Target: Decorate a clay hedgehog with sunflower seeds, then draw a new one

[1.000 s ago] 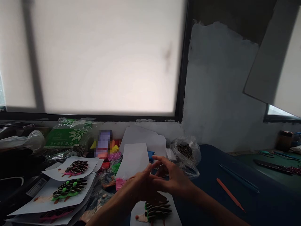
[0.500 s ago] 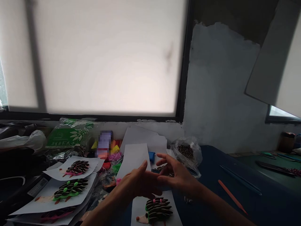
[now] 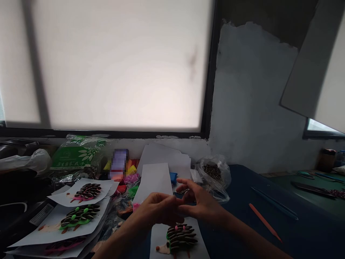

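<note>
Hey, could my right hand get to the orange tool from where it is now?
Probably yes: the orange tool lies on the blue table to the right of your right hand, and I see nothing blocking the way between them.

Nearest you: hedgehog figure (image 3: 184, 240), smooth, matt, clay-like body under striped seed husks with faint sheen; sheet (image 3: 159, 234) below it, plain matt white paper. Far left of you: green-printed bag (image 3: 70, 153), glossy, crinkled clear plastic. Far, right of centre: seed bag (image 3: 225, 176), thin, wrinkled, translucent plastic. To your right: orange tool (image 3: 265, 222), smooth, plastic-looking; tabletop (image 3: 238, 187), dull, smooth. Beyond: wall (image 3: 242, 93), matt, rough-edged coating. Blind (image 3: 121, 72), matt, cloth-like.
</note>
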The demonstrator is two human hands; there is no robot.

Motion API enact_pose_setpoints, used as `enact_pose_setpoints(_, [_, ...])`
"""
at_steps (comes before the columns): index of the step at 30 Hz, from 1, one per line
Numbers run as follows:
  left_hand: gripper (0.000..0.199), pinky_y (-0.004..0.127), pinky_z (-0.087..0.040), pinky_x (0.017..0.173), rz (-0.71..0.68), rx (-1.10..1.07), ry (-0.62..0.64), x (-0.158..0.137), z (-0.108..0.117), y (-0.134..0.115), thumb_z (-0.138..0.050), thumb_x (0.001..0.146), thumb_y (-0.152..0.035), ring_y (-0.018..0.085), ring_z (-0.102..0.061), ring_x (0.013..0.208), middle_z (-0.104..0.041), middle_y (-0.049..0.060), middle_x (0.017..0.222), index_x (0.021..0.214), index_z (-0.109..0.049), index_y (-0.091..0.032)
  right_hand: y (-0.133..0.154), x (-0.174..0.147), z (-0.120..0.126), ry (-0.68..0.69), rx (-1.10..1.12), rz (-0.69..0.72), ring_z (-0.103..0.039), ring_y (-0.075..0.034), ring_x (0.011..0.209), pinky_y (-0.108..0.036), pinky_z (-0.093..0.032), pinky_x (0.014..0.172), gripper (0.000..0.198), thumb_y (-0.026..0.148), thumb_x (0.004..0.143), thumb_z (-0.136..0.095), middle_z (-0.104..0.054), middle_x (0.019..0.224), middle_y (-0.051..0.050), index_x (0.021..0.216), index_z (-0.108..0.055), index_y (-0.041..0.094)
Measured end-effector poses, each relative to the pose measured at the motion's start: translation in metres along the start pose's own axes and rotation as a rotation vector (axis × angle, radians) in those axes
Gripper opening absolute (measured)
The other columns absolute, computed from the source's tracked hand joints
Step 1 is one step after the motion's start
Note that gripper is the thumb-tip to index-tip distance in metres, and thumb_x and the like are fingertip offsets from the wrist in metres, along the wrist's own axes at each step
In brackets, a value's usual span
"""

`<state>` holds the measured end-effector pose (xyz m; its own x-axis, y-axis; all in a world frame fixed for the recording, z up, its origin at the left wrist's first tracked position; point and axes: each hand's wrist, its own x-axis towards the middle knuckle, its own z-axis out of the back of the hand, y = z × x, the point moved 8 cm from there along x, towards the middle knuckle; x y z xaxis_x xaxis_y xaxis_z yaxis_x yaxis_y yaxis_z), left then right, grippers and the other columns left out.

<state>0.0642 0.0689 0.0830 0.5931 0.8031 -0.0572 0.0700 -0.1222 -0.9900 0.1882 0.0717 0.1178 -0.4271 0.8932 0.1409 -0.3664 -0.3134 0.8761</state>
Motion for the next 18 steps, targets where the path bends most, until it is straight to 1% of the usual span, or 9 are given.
enact_pose_setpoints(2, [0.051, 0.037, -0.053, 0.083, 0.003, 0.013, -0.024, -0.001, 0.001, 0.001, -0.083, 0.072, -0.053, 0.029, -0.073, 0.091, -0.078, 0.013, 0.09, 0.102, -0.076, -0.012, 0.002, 0.0, -0.001, -0.004, -0.024, 0.023, -0.063, -0.021, 0.094, -0.036, -0.054, 0.081, 0.078, 0.034, 0.077, -0.078, -0.054, 0.125, -0.013, 0.143, -0.04, 0.018])
enact_pose_setpoints(4, [0.044, 0.036, -0.053, 0.08, 0.008, 0.005, -0.049, 0.001, 0.003, 0.004, -0.086, 0.07, -0.046, 0.028, -0.074, 0.087, -0.078, 0.011, 0.085, 0.097, -0.076, -0.013, 0.002, 0.0, -0.002, -0.003, -0.035, 0.031, -0.064, -0.02, 0.094, -0.035, -0.054, 0.08, 0.079, 0.034, 0.077, -0.078, -0.053, 0.126, -0.014, 0.144, -0.039, 0.019])
enact_pose_setpoints(8, [0.037, 0.032, -0.053, 0.074, -0.004, -0.03, -0.113, 0.003, 0.011, 0.007, -0.088, 0.067, -0.043, 0.026, -0.074, 0.082, -0.078, 0.007, 0.078, 0.086, -0.074, -0.014, 0.0, 0.0, -0.002, -0.002, -0.037, 0.039, -0.064, -0.019, 0.091, -0.035, -0.054, 0.079, 0.076, 0.032, 0.076, -0.078, -0.054, 0.126, -0.012, 0.142, -0.041, 0.02])
enact_pose_setpoints(10, [0.04, 0.031, -0.053, 0.071, -0.013, -0.05, -0.144, 0.003, 0.016, 0.008, -0.09, 0.063, -0.043, 0.025, -0.075, 0.078, -0.077, 0.006, 0.078, 0.085, -0.072, -0.015, 0.001, 0.0, -0.001, -0.022, -0.033, 0.052, -0.064, -0.018, 0.087, -0.034, -0.054, 0.077, 0.067, 0.03, 0.078, -0.075, -0.057, 0.122, -0.011, 0.138, -0.046, 0.02])
enact_pose_setpoints(12, [0.044, 0.03, -0.052, 0.068, -0.019, -0.073, -0.173, 0.003, 0.02, 0.008, -0.092, 0.061, -0.044, 0.023, -0.074, 0.075, -0.077, 0.005, 0.08, 0.087, -0.069, -0.016, 0.006, -0.001, 0.002, -0.072, -0.037, 0.109, -0.062, -0.018, 0.084, -0.033, -0.052, 0.076, 0.038, 0.027, 0.083, -0.067, -0.062, 0.111, -0.009, 0.12, -0.06, 0.019])
enact_pose_setpoints(14, [0.046, 0.028, -0.051, 0.065, -0.024, -0.092, -0.196, 0.003, 0.024, 0.01, -0.091, 0.06, -0.048, 0.021, -0.073, 0.07, -0.075, 0.004, 0.08, 0.085, -0.068, -0.016, 0.016, -0.003, 0.006, -0.125, -0.047, 0.197, -0.06, -0.017, 0.082, -0.031, -0.05, 0.074, 0.011, 0.024, 0.085, -0.059, -0.063, 0.099, -0.006, 0.091, -0.065, 0.017])
enact_pose_setpoints(15, [0.047, 0.027, -0.05, 0.063, -0.027, -0.1, -0.204, 0.003, 0.026, 0.01, -0.09, 0.061, -0.05, 0.02, -0.072, 0.067, -0.074, 0.003, 0.078, 0.083, -0.067, -0.016, 0.02, -0.004, 0.007, -0.14, -0.057, 0.231, -0.058, -0.017, 0.08, -0.03, -0.048, 0.072, 0.01, 0.024, 0.085, -0.057, -0.063, 0.094, -0.006, 0.081, -0.064, 0.017])
enact_pose_setpoints(16, [0.047, 0.026, -0.049, 0.061, -0.03, -0.105, -0.208, 0.004, 0.027, 0.011, -0.088, 0.062, -0.053, 0.018, -0.071, 0.063, -0.072, 0.001, 0.075, 0.081, -0.067, -0.016, 0.022, -0.004, 0.007, -0.144, -0.068, 0.245, -0.057, -0.017, 0.077, -0.029, -0.047, 0.069, 0.012, 0.024, 0.085, -0.056, -0.062, 0.089, -0.005, 0.077, -0.063, 0.018])
enact_pose_setpoints(18, [0.048, 0.025, -0.048, 0.057, -0.032, -0.112, -0.211, 0.004, 0.027, 0.012, -0.085, 0.065, -0.058, 0.016, -0.069, 0.058, -0.069, -0.001, 0.07, 0.08, -0.067, -0.015, 0.02, -0.005, 0.007, -0.133, -0.087, 0.219, -0.052, -0.015, 0.068, -0.027, -0.043, 0.062, 0.015, 0.028, 0.088, -0.056, -0.058, 0.076, -0.001, 0.079, -0.063, 0.017])
